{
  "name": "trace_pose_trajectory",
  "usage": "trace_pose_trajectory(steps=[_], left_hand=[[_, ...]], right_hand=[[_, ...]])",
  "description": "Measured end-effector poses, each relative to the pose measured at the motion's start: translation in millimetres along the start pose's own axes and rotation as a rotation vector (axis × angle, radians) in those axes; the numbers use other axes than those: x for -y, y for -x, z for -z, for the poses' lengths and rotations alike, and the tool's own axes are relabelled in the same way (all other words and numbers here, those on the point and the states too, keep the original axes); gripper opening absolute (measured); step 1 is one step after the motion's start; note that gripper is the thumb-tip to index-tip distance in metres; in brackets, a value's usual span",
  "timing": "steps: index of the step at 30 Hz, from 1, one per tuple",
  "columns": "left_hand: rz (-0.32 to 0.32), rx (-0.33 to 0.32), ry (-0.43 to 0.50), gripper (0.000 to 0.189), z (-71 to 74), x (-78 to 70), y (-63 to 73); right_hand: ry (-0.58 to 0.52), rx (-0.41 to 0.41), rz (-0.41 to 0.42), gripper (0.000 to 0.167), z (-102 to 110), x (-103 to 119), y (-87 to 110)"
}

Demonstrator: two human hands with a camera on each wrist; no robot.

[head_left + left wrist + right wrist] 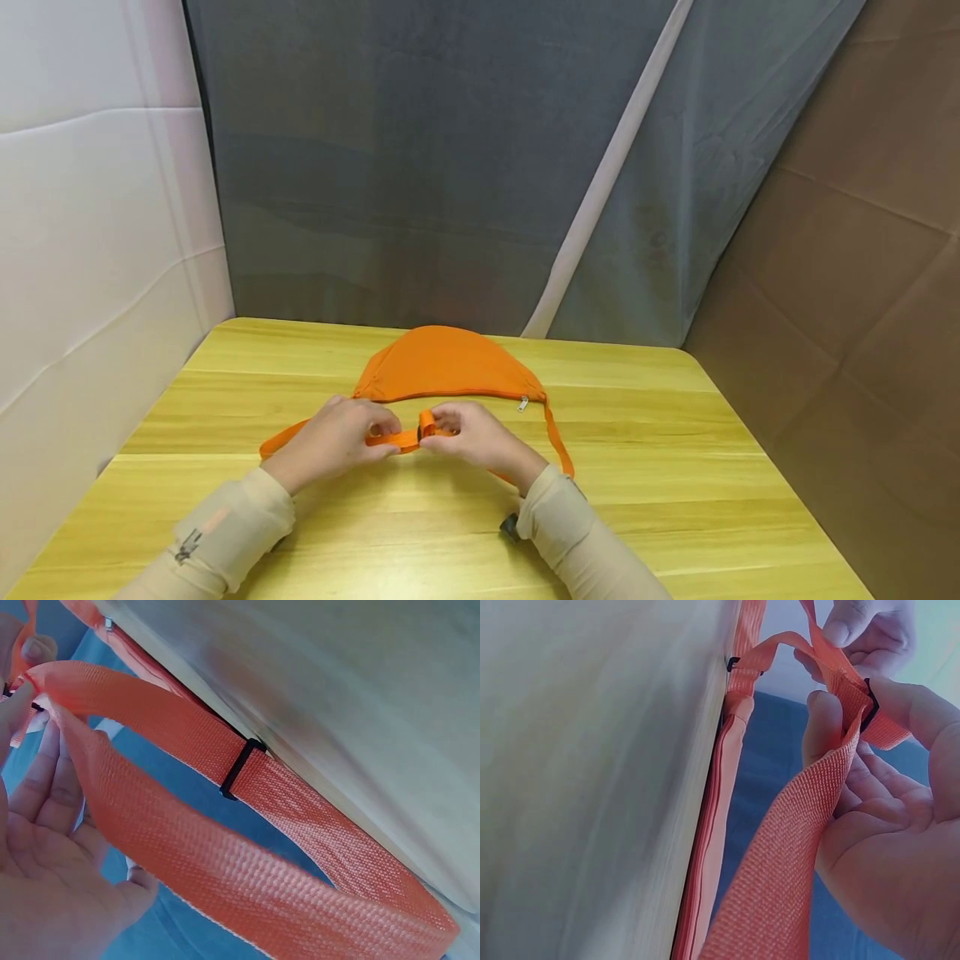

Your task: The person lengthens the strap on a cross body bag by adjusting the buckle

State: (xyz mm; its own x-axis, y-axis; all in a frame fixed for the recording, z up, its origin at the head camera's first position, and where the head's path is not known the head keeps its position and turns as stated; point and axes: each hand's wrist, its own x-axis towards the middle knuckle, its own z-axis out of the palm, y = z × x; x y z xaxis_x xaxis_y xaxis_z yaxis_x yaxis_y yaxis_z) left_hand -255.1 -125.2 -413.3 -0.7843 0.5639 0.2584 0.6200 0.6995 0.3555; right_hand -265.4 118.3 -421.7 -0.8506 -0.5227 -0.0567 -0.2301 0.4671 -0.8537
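An orange waist bag (450, 362) lies on the table, its zipper edge toward me. In front of it, my left hand (341, 437) pinches the orange strap (401, 440) between thumb and fingers. Just to the right, my right hand (480, 433) pinches a raised loop of the same strap beside a black slide buckle (870, 705). The right wrist view shows webbing passing through this buckle between thumb and fingers. A second black slide buckle (241, 769) sits on the strap in the left wrist view, apart from the fingers.
The yellow wood-grain table (675, 467) has a grey curtain (412, 167) behind it, a white cloth wall (105, 208) on the left and a brown one (847, 292) on the right. A small dark object (510, 527) shows beside the right sleeve.
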Motion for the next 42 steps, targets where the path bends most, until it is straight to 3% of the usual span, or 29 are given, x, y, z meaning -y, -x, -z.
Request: trace_pose_trajectory(steps=[9,19,33,42], left_hand=[[-0.006,0.01,0.044,0.035,-1.2,0.4,0.1],[-0.037,-0.012,-0.008,0.025,-7.5,-4.3,-1.6],[-0.011,-0.007,-0.052,0.023,-2.4,-8.0,-0.8],[-0.026,-0.046,-0.168,0.018,-5.4,-8.4,-0.8]], right_hand=[[-0.002,-0.017,-0.017,0.041,-2.6,3.9,0.7],[-0.024,0.001,-0.008,0.033,-7.5,5.5,1.0],[0.013,-0.005,-0.034,0.043,-2.4,1.9,-0.2],[0.027,-0.015,-0.033,0.045,-2.0,1.1,-0.8]])
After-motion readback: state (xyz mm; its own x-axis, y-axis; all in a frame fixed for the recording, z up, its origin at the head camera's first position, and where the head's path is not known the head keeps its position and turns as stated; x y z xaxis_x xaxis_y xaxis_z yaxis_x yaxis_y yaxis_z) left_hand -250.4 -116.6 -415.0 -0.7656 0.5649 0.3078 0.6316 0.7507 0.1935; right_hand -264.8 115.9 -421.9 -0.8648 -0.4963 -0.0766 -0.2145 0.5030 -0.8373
